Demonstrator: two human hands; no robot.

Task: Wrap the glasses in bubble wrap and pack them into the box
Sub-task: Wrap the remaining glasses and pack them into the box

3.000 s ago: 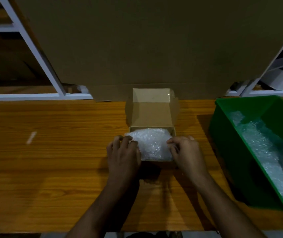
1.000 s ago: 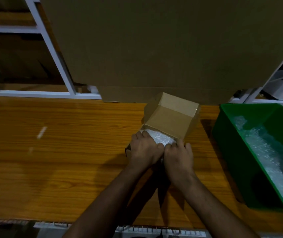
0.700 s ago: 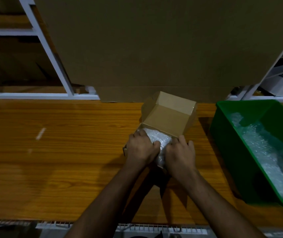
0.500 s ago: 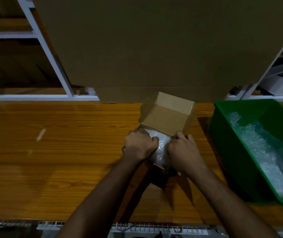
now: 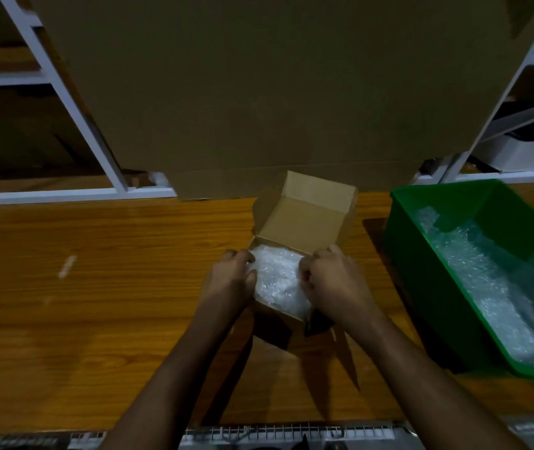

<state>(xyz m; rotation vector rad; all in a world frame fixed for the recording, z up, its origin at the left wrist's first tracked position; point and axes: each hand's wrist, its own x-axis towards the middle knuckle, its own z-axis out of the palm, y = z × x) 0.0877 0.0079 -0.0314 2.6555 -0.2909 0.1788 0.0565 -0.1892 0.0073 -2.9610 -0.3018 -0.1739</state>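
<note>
Bubble-wrapped bundle [image 5: 278, 280] sits in the cardboard box [image 5: 304, 222]; left hand [image 5: 231, 280] and right hand [image 5: 330, 277], fingers curled, tuck it down; lid open.

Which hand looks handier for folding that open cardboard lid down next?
Probably the right hand: its fingers already sit by the raised lid's hinge on the small brown cardboard box. The left hand sits lower, at the white bubble-wrapped bundle.
</note>
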